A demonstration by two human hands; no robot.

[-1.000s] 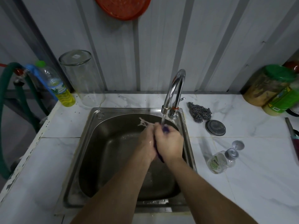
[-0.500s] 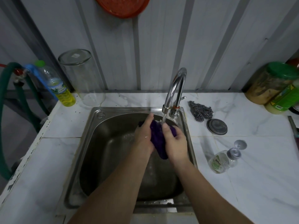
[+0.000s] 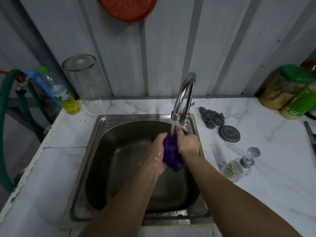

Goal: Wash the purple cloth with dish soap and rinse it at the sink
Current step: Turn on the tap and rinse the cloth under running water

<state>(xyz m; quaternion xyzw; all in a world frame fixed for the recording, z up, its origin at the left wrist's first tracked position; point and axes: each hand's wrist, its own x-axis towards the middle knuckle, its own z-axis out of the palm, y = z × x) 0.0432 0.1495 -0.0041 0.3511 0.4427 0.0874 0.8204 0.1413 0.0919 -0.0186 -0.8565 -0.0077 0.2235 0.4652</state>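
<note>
The purple cloth (image 3: 171,153) is bunched between my two hands over the steel sink (image 3: 119,168). My left hand (image 3: 158,151) grips its left side and my right hand (image 3: 188,144) grips its right side. Water runs from the chrome tap (image 3: 185,93) onto the top of the cloth. The cloth's lower end hangs below my hands. A clear dish soap bottle (image 3: 236,169) lies on its side on the counter to the right of the sink.
A steel wool pad (image 3: 212,118) and a round metal lid (image 3: 229,133) lie right of the tap. A tall glass jar (image 3: 89,82) and a bottle of yellow liquid (image 3: 65,98) stand at the back left. Green-lidded jars (image 3: 287,86) crowd the back right corner.
My hands have parted slightly and the purple cloth, nearly hidden a second ago, now shows between them under the stream.
</note>
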